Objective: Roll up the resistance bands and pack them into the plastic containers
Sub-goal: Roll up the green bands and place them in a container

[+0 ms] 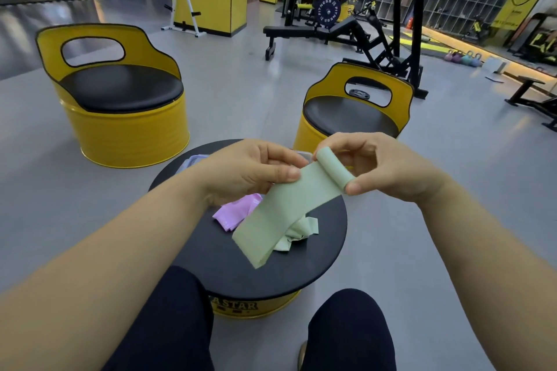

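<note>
A pale green resistance band hangs in the air above a round black table. Its upper end is wound into a small roll, which my right hand pinches between thumb and fingers. My left hand holds the flat strip just left of the roll, thumb on top. The band's loose tail drops to the tabletop and bunches there. A pink band lies crumpled under my left hand. A clear plastic container sits at the table's far side, mostly hidden behind my hands.
Two yellow barrel chairs with black seats stand beyond the table, one at far left and one at right. My knees are close to the table's near edge. Gym benches and racks stand far back on the grey floor.
</note>
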